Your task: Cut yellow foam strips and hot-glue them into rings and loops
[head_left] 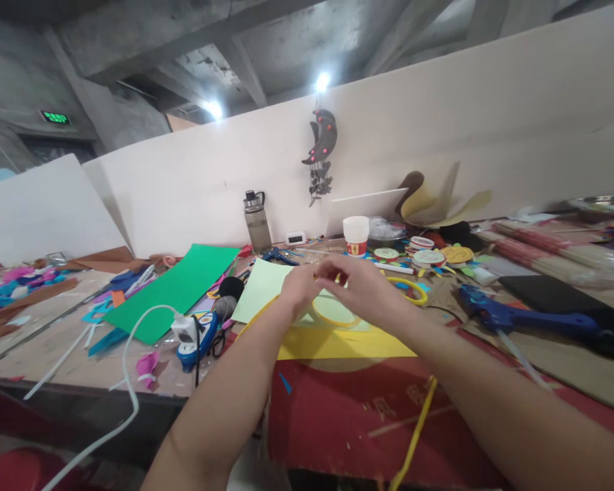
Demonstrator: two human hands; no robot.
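Observation:
Both my hands meet above the middle of the table. My left hand [299, 290] is closed at the top of a thin yellow ring [332, 322], which shows below the fingers. Against it, my right hand [363, 283] has its fingers bent and pinched towards the left fingertips; what lies between them is hidden. A yellow strip [414, 436] runs down from under my right forearm past the table's front edge. Beneath the hands are a yellow sheet [348, 344] and a pale green sheet [258, 290]. Another yellow ring [412, 290] lies just right of my right hand.
Left are a green sheet [179, 293] and a blue power strip [197, 341] with a white cable. A bottle [257, 225] and paper cups [356, 237] stand behind. On the right lies a blue glue gun [527, 317] beside a black case [567, 307].

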